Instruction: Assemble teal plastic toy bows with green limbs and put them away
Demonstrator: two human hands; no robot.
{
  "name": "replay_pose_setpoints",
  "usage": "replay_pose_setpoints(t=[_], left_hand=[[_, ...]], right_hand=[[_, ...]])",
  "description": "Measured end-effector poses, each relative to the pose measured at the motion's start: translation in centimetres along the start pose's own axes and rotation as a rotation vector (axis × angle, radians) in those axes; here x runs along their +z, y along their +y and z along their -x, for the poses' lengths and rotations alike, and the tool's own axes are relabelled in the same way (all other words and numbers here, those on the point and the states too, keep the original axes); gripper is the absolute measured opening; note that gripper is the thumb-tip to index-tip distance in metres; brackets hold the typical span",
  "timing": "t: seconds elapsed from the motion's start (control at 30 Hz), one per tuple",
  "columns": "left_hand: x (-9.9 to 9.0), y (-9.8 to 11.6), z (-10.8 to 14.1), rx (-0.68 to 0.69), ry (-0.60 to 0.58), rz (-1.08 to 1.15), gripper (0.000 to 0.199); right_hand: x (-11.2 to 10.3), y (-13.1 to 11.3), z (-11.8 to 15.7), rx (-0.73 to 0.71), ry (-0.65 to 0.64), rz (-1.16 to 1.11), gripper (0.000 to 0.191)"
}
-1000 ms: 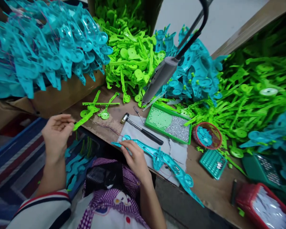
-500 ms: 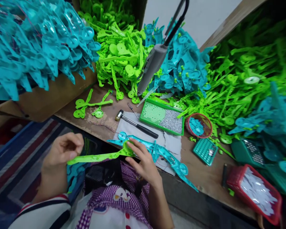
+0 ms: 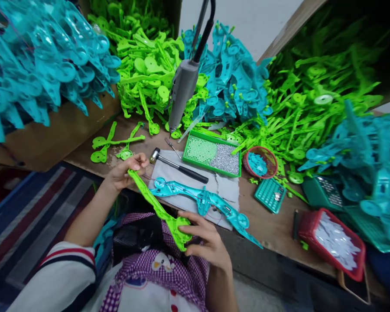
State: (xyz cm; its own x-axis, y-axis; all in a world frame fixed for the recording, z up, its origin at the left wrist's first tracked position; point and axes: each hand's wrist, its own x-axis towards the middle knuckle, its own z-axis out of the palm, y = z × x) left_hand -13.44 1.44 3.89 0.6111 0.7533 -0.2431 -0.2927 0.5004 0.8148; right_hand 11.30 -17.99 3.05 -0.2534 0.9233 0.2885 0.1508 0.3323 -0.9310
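Observation:
My left hand (image 3: 129, 170) pinches the narrow end of a lime-green plastic arm (image 3: 156, 206), close to the bench edge. The wide, rounded end of this arm is gripped between the fingers and thumb of my right hand (image 3: 209, 242), lower and nearer my lap. It slants down from left to right, its ribbed side facing up. Just beyond lies a long translucent blue bow-shaped part (image 3: 185, 189) on a grey cloth (image 3: 229, 190). A thin dark string runs across the blue part and off toward my left hand; where it ends I cannot tell.
A hammer (image 3: 182, 169) and small screwdriver (image 3: 172, 147) lie behind the blue part. A grey electric screwdriver (image 3: 183, 93) hangs above a green tray (image 3: 212, 170) of small metal pieces. Red baskets (image 3: 273, 162), green part piles (image 3: 149, 86) and blue piles (image 3: 234, 82) surround the bench.
My left hand has moved up and right, toward the bench. My right hand has moved slightly down and right. The green arm has swung from nearly level to a steep slant.

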Motion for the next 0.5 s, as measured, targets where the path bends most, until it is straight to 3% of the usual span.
replay_pose_setpoints(t=[0.07,0.2,0.27,0.37,0.5], left_hand=[[-0.3,-0.5,-1.1,0.039,0.098,-0.187,0.028],[-1.8,-2.3,-3.4,0.321,0.373,-0.858,0.038],[-2.6,-3.2,-4.2,0.363,0.401,-1.122,0.043],[-3.0,-3.9,-5.1,0.313,0.398,-1.212,0.036],[-2.1,-3.0,-6.4,0.344,0.494,-1.251,0.021]], right_hand=[[-0.1,0.0,0.4,0.029,0.094,-0.033,0.039],[-1.0,0.8,2.0,0.101,0.341,-0.072,0.024],[-1.5,1.3,3.0,0.143,0.47,-0.067,0.023],[-1.8,1.9,3.9,0.215,0.55,-0.036,0.028],[-1.5,1.7,3.3,0.234,0.527,-0.01,0.031]])
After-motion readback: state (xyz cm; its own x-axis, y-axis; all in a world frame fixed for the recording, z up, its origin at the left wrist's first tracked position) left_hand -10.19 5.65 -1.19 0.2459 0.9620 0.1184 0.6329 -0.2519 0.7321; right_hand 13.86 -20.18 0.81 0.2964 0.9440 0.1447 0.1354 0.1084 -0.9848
